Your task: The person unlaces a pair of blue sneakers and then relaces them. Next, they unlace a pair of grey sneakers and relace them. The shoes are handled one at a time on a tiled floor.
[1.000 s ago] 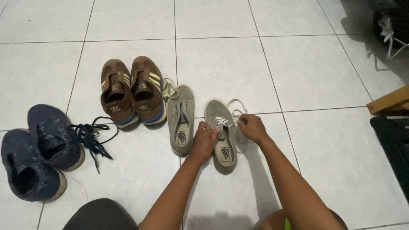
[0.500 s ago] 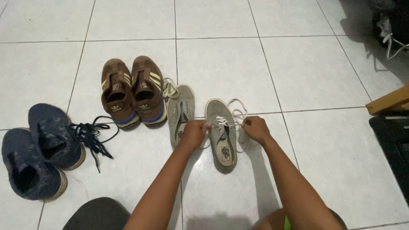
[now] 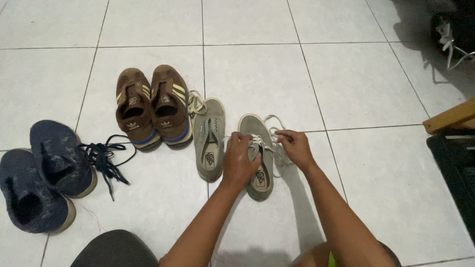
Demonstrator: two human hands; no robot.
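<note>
White tiled floor (image 3: 346,74) carries six shoes in three pairs: two navy sneakers (image 3: 44,173) at its left edge with dark laces trailing, two brown sneakers (image 3: 151,106) with yellow stripes further in, and two grey canvas shoes near the middle. The grey shoe (image 3: 257,148), low, pale-soled, lies just beside its twin (image 3: 209,138). Left hand (image 3: 240,160) rests over it, fingers pinching the white lace (image 3: 269,143); right hand (image 3: 295,147) grips the lace too

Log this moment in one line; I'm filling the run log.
left hand: on grey shoe | right hand: pinching white lace | floor: tiled
</note>
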